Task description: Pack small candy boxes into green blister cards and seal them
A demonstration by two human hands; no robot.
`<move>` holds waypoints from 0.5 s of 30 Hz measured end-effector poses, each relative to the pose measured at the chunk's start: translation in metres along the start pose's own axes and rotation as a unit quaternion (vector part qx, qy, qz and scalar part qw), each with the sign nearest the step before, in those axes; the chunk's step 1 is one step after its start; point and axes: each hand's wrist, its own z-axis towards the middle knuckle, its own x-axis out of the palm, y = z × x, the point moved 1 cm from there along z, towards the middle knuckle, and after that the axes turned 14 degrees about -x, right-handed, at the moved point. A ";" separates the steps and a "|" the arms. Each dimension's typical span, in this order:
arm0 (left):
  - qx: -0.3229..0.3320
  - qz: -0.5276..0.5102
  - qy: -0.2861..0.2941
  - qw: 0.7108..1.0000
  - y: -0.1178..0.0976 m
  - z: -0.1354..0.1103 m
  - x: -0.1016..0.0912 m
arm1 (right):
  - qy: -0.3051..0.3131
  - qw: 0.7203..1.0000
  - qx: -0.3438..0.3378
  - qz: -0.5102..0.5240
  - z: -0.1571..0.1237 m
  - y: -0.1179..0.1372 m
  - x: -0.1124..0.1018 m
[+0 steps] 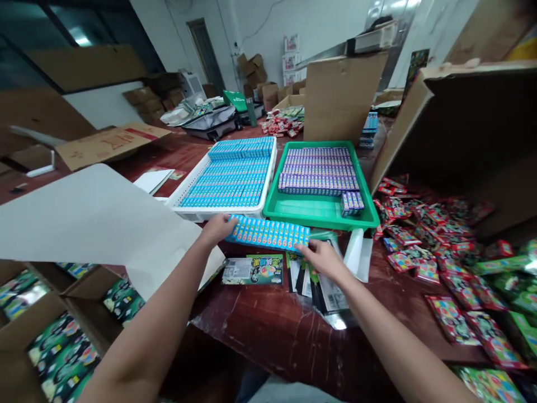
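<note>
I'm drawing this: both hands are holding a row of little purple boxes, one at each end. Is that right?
Almost: the head view shows the row of little boxes is blue, not purple. The left hand and right hand do hold it, one at each end.

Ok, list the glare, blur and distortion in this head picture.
Head view: wide-angle stretching toward the corners; bright reflection on the dark glass window; white glare spot on the clear plastic film; glossy green packets at right smeared; hand-held row of small light-blue boxes clearer.

The left tray (201,212) and right tray (310,207) stand behind the box row (268,233).
</note>
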 end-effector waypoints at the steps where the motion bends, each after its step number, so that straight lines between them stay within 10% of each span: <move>1: 0.004 0.011 0.011 1.000 0.004 -0.002 0.004 | -0.005 1.000 0.001 0.000 -0.005 -0.005 -0.003; 15: -0.012 0.084 -0.022 0.996 -0.009 -0.008 0.019 | 0.015 0.999 0.037 -0.004 0.029 -0.021 -0.022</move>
